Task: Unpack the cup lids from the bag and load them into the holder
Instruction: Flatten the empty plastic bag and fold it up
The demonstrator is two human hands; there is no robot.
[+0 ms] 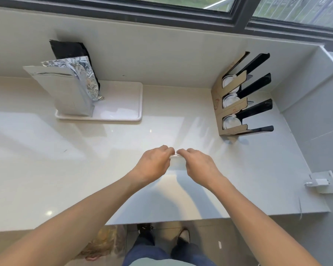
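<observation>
My left hand (154, 163) and my right hand (198, 164) meet over the middle of the white counter, fingertips almost touching. Both pinch the top edge of a clear plastic bag (176, 162) that stands between them; its contents are hard to make out. At the back right a cardboard-and-black lid holder (236, 104) leans against the wall, with white cup lids (231, 122) showing in each of its three slots.
A white tray (123, 110) at the back left carries a silver foil bag (69, 89) and a black bag (69, 49) behind it. A wall socket with a plug (323, 182) sits on the right wall. The counter's front edge (161, 221) runs below my forearms.
</observation>
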